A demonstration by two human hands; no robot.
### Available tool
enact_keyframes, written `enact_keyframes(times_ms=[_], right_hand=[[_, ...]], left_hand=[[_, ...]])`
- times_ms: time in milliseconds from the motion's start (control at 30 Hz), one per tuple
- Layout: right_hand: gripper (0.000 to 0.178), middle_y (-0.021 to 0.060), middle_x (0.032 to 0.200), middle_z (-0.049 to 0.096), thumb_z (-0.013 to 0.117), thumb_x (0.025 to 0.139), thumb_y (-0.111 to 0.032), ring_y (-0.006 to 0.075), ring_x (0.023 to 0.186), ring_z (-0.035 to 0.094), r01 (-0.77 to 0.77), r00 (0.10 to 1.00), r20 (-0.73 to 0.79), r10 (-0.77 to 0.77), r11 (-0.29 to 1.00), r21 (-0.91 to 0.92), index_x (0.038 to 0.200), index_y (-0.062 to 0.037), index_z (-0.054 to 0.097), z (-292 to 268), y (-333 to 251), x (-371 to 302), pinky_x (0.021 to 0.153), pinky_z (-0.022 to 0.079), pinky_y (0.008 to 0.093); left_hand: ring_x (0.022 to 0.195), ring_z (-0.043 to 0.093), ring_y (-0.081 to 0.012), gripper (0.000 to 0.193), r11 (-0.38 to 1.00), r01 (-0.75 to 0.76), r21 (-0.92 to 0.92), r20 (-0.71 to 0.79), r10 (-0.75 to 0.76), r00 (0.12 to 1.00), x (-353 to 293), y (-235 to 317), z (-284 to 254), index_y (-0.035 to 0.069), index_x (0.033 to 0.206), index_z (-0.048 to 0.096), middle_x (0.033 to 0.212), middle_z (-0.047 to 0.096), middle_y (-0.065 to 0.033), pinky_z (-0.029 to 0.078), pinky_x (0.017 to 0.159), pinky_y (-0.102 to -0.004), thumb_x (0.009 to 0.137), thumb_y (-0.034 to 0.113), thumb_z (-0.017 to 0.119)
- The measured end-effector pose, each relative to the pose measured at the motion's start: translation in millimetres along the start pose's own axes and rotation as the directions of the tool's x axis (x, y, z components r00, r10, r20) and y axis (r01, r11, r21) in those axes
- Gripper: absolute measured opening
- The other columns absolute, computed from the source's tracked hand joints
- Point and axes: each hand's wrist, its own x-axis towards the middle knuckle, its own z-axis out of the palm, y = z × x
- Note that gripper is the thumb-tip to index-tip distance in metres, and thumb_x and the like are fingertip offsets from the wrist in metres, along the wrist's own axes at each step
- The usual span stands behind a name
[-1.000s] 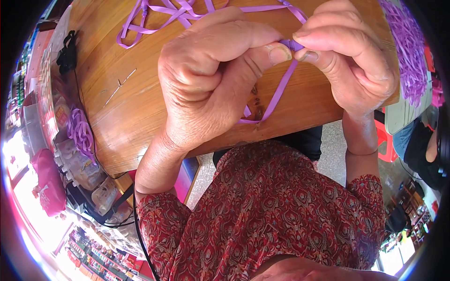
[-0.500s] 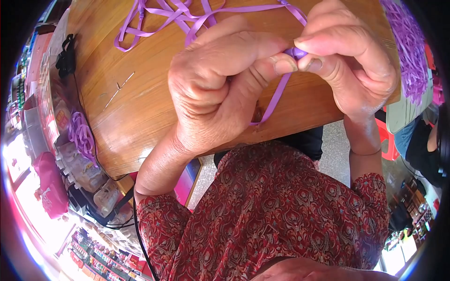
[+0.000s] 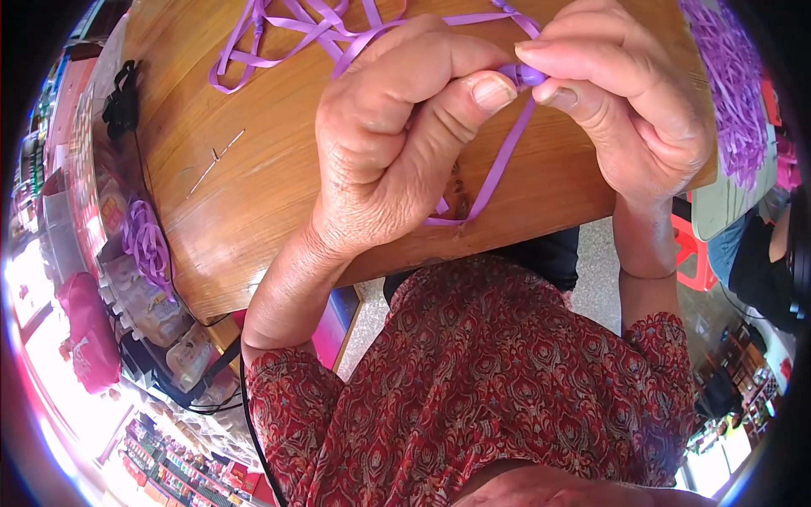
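A small, glossy purple barrel-shaped piece (image 3: pixel 530 75) sits above the wooden table, between my two hands. My left hand (image 3: pixel 384 139) is closed, its thumb and forefinger pinching the left end of the piece. From the other side, the thumb and forefinger of my right hand (image 3: pixel 638 106) close around the right end. A purple ribbon (image 3: pixel 498 160) hangs below the fingers and loops down to the table's near edge. More of the flat purple ribbon (image 3: pixel 291 38) lies in loose loops on the table beyond my left hand. Part of the piece is hidden by the fingertips.
On the wooden table (image 3: pixel 228 253) a thin metal tool (image 3: pixel 215 158) lies to the left. A black cord (image 3: pixel 122 101) runs down the left edge beside a purple ribbon bundle (image 3: pixel 145 241). A large purple ribbon bundle (image 3: pixel 733 93) hangs at the right, near a red stool (image 3: pixel 693 253) and another person.
Both hands have shifted slightly up with the purple piece, my right hand also a little left. My left thumb has drawn back, so more of the piece shows.
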Motion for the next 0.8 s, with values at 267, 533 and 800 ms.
enact_keyframes(times_ms=[267, 533, 800], right_hand=[[0.026, 0.0092, 0.078, 0.063, 0.075, 0.067, -0.001, 0.0156, 0.064, 0.059, -0.194, 0.960, -0.215, 0.180, 0.980, -0.046, 0.091, 0.0027, 0.066, 28.6, -16.9, -10.3, 0.052, 0.044, 0.0239], [0.029, 0.0060, 0.077, 0.063, 0.077, 0.063, -0.004, 0.0149, 0.065, 0.057, -0.297, 0.931, -0.248, 0.268, 0.951, -0.090, 0.090, -0.0001, 0.067, 32.7, -24.7, -8.1, 0.053, 0.043, 0.0238], [0.026, 0.0061, 0.072, 0.060, 0.077, 0.059, -0.006, 0.0180, 0.061, 0.055, -0.311, 0.927, -0.263, 0.268, 0.941, -0.136, 0.082, 0.0002, 0.066, 33.1, -29.0, -3.7, 0.051, 0.042, 0.0267]], left_hand=[[0.080, 0.052, -0.0139, 0.021, 0.995, -0.075, 0.063, 0.059, 0.071, 0.996, 2.9, -3.5, -4.4, -0.001, 0.107, 0.058, 0.091, 0.059, -0.0071, 0.042, 0.075, -0.0249, 0.086, 0.001, 0.059], [0.072, 0.052, -0.0157, 0.017, 0.929, -0.221, 0.296, 0.022, 0.225, 0.974, 7.9, -0.6, 0.6, -0.003, 0.098, 0.061, 0.082, 0.060, -0.0086, 0.042, 0.067, -0.0256, 0.083, 0.003, 0.063], [0.068, 0.053, -0.0162, 0.015, 0.912, -0.172, 0.372, 0.104, 0.143, 0.984, 10.6, 3.0, -7.0, -0.003, 0.092, 0.063, 0.077, 0.059, -0.0088, 0.043, 0.063, -0.0244, 0.080, 0.004, 0.066]])
